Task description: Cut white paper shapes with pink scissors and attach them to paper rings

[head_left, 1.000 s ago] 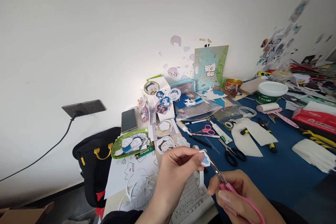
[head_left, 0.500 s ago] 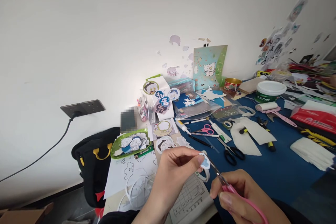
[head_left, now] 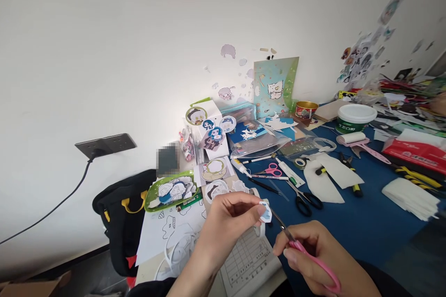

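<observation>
Between thumb and index finger, my left hand (head_left: 228,225) pinches a small white and light-blue paper cutout (head_left: 266,212). My right hand (head_left: 313,250) is closed round the pink handles of a pair of scissors (head_left: 316,260), whose blades point up and left toward the cutout's right edge. The blades look nearly closed. Under the hands lies a printed sheet with a table grid (head_left: 244,264). A white ring-shaped roll, partly hidden, sits behind the cutout.
A green tray of paper cutouts (head_left: 170,191) stands at the left. Black-handled scissors (head_left: 304,200), pink scissors (head_left: 272,170), white paper pieces (head_left: 325,183) and a white-lidded tub (head_left: 356,118) lie on the blue mat (head_left: 369,222). A black bag (head_left: 120,227) is beside the table.
The cutout and my left hand have shifted slightly left, and the cutout appears turned. The scissors' blades now look more closed and slightly farther from it. The view has shifted a little.
</observation>
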`<action>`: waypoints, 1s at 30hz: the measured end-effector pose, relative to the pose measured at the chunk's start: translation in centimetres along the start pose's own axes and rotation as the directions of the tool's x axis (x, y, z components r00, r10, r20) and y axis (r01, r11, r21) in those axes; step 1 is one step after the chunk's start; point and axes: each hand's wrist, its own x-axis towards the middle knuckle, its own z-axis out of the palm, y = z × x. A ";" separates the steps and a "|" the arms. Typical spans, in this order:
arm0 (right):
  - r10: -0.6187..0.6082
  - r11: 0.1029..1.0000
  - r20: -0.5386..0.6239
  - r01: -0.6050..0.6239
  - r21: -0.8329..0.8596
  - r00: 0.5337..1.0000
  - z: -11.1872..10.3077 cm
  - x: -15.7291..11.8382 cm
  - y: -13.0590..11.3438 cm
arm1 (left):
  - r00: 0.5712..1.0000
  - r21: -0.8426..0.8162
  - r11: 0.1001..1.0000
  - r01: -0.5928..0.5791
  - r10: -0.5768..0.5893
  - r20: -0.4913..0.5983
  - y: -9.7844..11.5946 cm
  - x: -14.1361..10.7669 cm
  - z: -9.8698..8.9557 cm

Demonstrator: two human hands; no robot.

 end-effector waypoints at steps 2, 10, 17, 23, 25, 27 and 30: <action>-0.007 1.000 -0.015 0.007 0.002 1.000 0.0 0.1 0.3 | 1.000 0.016 1.000 0.013 -0.013 0.009 -0.2 0.2 -0.1; -0.060 0.996 -0.175 0.049 -0.068 0.983 0.1 0.1 0.3 | 0.996 0.048 0.996 0.069 -0.072 0.048 -0.1 0.7 -0.1; -0.064 0.994 -0.172 0.047 -0.102 0.983 -0.3 0.2 0.5 | 0.990 0.028 0.996 0.085 -0.088 0.111 -0.6 1.1 -0.4; -0.075 0.993 -0.138 0.060 -0.104 0.988 -0.9 1.0 1.1 | 0.965 0.326 0.938 -0.122 0.035 0.260 -0.6 1.7 -1.5; -0.070 0.994 -0.130 0.058 -0.092 0.989 -0.8 1.1 1.0 | 0.941 0.402 0.898 -0.176 0.034 0.335 -0.7 1.9 -1.7; -0.057 0.995 -0.136 0.046 -0.086 0.989 -0.6 1.1 0.7 | 0.905 0.412 0.884 -0.220 0.028 0.424 -0.9 2.1 -1.8; -0.047 0.995 -0.148 0.033 -0.093 0.988 -0.4 0.9 0.4 | 0.839 0.333 0.914 -0.233 0.017 0.543 -1.4 2.4 -1.7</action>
